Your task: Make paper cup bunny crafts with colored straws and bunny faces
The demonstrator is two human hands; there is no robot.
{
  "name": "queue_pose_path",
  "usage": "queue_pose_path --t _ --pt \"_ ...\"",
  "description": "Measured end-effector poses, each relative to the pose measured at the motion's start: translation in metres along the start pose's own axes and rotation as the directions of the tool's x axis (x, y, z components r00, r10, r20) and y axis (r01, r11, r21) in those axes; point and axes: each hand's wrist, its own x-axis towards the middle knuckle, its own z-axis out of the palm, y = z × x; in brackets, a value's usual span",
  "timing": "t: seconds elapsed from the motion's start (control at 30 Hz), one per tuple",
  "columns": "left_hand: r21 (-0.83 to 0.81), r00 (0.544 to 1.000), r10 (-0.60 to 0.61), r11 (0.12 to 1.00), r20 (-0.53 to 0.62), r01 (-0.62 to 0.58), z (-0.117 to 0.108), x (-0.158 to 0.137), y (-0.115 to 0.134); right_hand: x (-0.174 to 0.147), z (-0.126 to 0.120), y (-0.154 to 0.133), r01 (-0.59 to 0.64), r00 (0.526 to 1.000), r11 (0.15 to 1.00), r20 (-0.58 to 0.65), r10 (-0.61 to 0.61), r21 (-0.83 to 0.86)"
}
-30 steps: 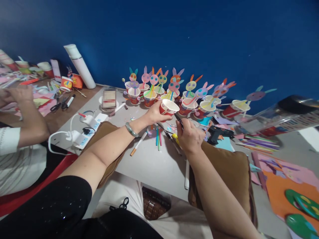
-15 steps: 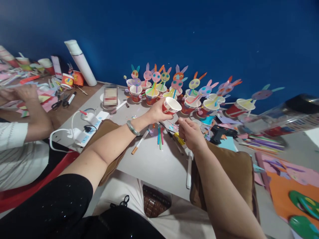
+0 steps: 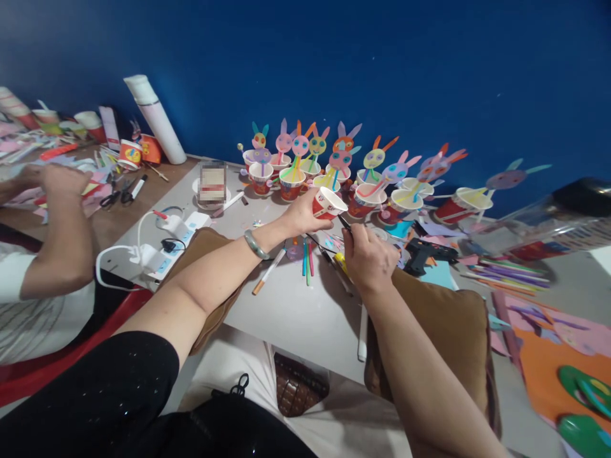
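A red and white paper cup (image 3: 328,202) is in my left hand (image 3: 305,215), tilted with its mouth facing right. My fingers wrap round its side above the table. Close to the cup's rim, my right hand (image 3: 370,254) is closed round a thin dark pointed tool (image 3: 344,222); its kind is mostly hidden by the fingers. The tool's tip points at the cup; whether it touches cannot be made out. Below the hands lie a yellow-handled tool (image 3: 340,259), several coloured markers (image 3: 308,261) and an orange-tipped marker (image 3: 268,272).
Paper cups with rabbit faces (image 3: 292,181) line the blue wall. On the right are a black glue gun (image 3: 427,256), coloured pencils (image 3: 508,277), a clear bottle (image 3: 539,222) and a brown cushion (image 3: 439,331). A power strip (image 3: 184,245) and a co-worker's arm (image 3: 67,229) are left.
My right hand has turned palm-down and the dark tool now shows, pointing at the cup. The cup tilts further right. The co-worker's arm has shifted.
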Motion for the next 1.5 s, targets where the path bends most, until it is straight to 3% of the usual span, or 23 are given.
queue_pose_path --t 0.1,0.2,0.27,0.33,0.4,0.43,0.47,0.5,0.57,0.63,0.73,0.9,1.0,1.1,1.33,1.5 --pt "-0.008 1.0 0.018 1.0 -0.008 -0.018 0.0 0.0 0.0 0.001 0.001 0.0 -0.062 0.998 0.994 0.005 0.062 0.092" --pt "-0.008 1.0 0.027 1.0 -0.012 -0.027 -0.001 -0.001 0.0 0.005 0.002 -0.001 -0.177 0.984 0.92 0.054 0.169 0.351" --pt "-0.003 0.999 0.037 0.999 -0.015 -0.037 -0.001 -0.001 0.0 0.008 0.003 -0.002 -0.279 0.96 0.773 0.177 0.217 0.57" --pt "0.003 0.999 0.05 0.999 -0.013 -0.05 -0.001 -0.001 0.0 0.011 0.002 -0.003 -0.437 0.899 0.549 0.374 0.229 0.713" --pt "0.007 0.998 0.064 0.998 -0.013 -0.064 -0.002 -0.002 0.0 0.012 0.0 -0.004 -0.578 0.815 0.352 0.541 0.209 0.736" --pt "0.009 0.997 0.074 0.997 -0.014 -0.074 -0.002 -0.002 0.0 0.012 -0.001 -0.004 -0.605 0.796 0.31 0.571 0.201 0.734" --pt "0.012 0.996 0.083 0.996 -0.018 -0.083 -0.002 -0.002 0.0 0.012 -0.002 -0.004 -0.591 0.806 0.323 0.557 0.202 0.739" --pt "0.018 0.996 0.089 0.996 -0.023 -0.089 -0.002 -0.003 0.0 0.012 -0.002 -0.004 -0.542 0.839 0.39 0.5 0.213 0.744" --pt "0.033 0.996 0.085 0.996 -0.031 -0.083 -0.002 -0.003 -0.001 0.009 -0.001 -0.005 -0.391 0.919 0.614 0.319 0.23 0.686" --pt "0.036 0.996 0.073 0.997 -0.045 -0.071 -0.001 -0.002 -0.002 0.006 0.001 -0.004 -0.268 0.963 0.812 0.158 0.216 0.519" --pt "-0.002 0.994 0.065 0.998 -0.084 -0.066 -0.001 0.001 -0.005 0.001 0.006 -0.003 -0.188 0.982 0.932 0.046 0.182 0.309" --pt "-0.234 0.993 -0.019 0.972 -0.119 -0.01 -0.004 0.003 -0.003 0.002 0.007 0.0 -0.142 0.984 0.926 -0.053 0.171 0.348" --pt "-0.476 0.998 -0.055 0.879 -0.031 0.034 -0.007 -0.001 0.007 0.004 0.005 0.0 -0.129 0.977 0.895 -0.097 0.188 0.426" --pt "-0.61 0.995 -0.057 0.786 0.088 0.099 -0.009 -0.006 0.017 0.004 0.004 0.0 -0.115 0.971 0.878 -0.134 0.198 0.464" --pt "-0.705 0.963 -0.045 0.672 0.265 0.226 -0.011 -0.004 0.02 0.004 0.004 -0.003 -0.101 0.967 0.86 -0.155 0.204 0.501" --pt "-0.751 0.963 -0.06 0.614 0.264 0.244 -0.011 -0.006 0.022 0.004 0.002 -0.005 -0.105 0.966 0.85 -0.149 0.21 0.516"
